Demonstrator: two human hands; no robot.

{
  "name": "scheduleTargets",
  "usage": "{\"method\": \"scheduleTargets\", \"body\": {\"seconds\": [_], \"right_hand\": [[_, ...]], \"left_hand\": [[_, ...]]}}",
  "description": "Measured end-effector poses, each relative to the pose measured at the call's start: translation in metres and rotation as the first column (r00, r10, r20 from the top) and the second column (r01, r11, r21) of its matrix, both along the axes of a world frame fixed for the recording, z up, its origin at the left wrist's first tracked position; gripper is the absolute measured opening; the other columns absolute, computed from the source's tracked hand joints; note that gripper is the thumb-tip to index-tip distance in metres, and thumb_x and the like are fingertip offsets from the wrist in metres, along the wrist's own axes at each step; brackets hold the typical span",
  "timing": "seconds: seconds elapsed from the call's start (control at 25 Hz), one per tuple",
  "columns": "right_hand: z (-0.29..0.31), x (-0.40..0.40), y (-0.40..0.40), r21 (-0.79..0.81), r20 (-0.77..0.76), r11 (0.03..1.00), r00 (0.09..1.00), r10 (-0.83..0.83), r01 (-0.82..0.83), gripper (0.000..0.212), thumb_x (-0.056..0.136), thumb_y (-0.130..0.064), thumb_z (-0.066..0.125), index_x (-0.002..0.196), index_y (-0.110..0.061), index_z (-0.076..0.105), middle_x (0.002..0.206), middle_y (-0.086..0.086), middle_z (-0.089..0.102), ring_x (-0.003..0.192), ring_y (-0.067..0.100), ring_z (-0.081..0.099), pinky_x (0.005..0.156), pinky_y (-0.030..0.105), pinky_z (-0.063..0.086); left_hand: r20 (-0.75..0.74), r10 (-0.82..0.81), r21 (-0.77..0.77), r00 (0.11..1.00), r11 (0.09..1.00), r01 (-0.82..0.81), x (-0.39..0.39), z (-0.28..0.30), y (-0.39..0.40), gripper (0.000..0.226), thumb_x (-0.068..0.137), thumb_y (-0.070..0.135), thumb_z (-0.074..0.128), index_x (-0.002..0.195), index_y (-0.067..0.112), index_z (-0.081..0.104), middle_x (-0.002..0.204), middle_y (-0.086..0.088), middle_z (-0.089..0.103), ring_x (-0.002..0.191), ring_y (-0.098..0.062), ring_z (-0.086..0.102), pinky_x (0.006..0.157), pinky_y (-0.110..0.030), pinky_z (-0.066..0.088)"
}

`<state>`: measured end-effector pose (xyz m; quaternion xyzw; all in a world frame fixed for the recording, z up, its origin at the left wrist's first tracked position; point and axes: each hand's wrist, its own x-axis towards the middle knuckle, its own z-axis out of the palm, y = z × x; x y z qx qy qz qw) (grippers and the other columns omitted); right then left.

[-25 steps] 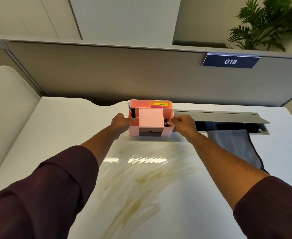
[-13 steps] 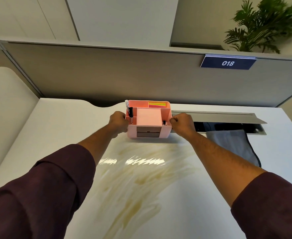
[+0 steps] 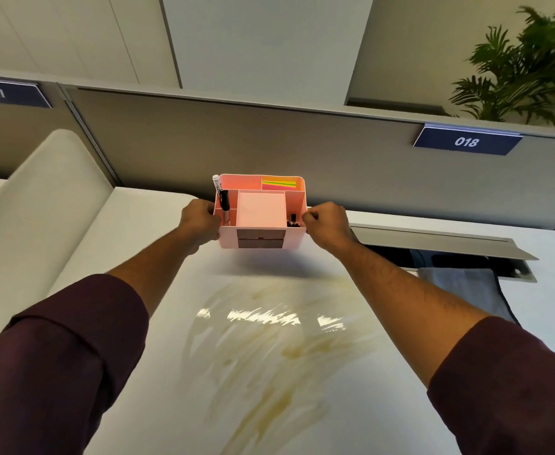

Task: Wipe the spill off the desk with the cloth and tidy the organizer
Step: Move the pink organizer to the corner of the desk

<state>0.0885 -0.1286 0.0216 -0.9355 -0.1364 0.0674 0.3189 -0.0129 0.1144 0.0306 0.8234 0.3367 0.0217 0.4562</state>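
Note:
A pink organizer (image 3: 294, 238) hangs just above the white desk (image 3: 144, 231), its shadow on the surface below. My left hand (image 3: 200, 221) grips its left wall and my right hand (image 3: 327, 226) grips its right wall. It holds a pink note pad (image 3: 261, 210), black markers (image 3: 224, 200), coloured sticky notes (image 3: 278, 184) and a small black clip (image 3: 293, 221). A smeared brownish spill (image 3: 269, 362) covers the desk in front of it. A grey cloth (image 3: 466, 290) lies at the right, partly behind my right forearm.
A grey partition wall (image 3: 335, 152) closes the back of the desk. An open metal cable flap (image 3: 433, 239) sits right of the organizer. A rounded beige divider (image 3: 33, 208) stands on the left. A potted plant (image 3: 525, 67) is behind the partition.
Both hands have lifted the organizer off the desk; a shadow now shows under it. The view has tilted up and to the left.

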Motion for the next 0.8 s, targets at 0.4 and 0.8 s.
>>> {"method": "scheduleTargets", "body": {"seconds": [0.4, 0.8], "right_hand": [[-0.028, -0.021, 0.093, -0.024, -0.066, 0.997, 0.995, 0.077, -0.078, 0.037, 0.100, -0.015, 0.056, 0.065, -0.010, 0.064, 0.057, 0.001, 0.054, 0.056, 0.016, 0.048, 0.052, 0.026, 0.031], [-0.033, -0.026, 0.153, -0.092, -0.070, 0.984, 0.987, 0.144, -0.151, 0.034, 0.102, -0.013, 0.054, 0.068, -0.009, 0.058, 0.057, 0.001, 0.046, 0.054, 0.011, 0.040, 0.050, 0.026, 0.025]], "left_hand": [[-0.039, 0.109, 0.013, 0.993, 0.994, -0.109, -0.040, -0.030, 0.080, 0.023, 0.098, 0.014, 0.057, 0.110, 0.002, 0.073, 0.103, -0.020, 0.073, 0.089, -0.040, 0.073, 0.086, -0.053, 0.062], [-0.042, 0.220, -0.042, 0.975, 0.974, -0.221, -0.063, -0.054, 0.123, 0.020, 0.097, 0.009, 0.059, 0.113, 0.005, 0.071, 0.110, -0.017, 0.072, 0.091, -0.039, 0.071, 0.087, -0.053, 0.062]]}}
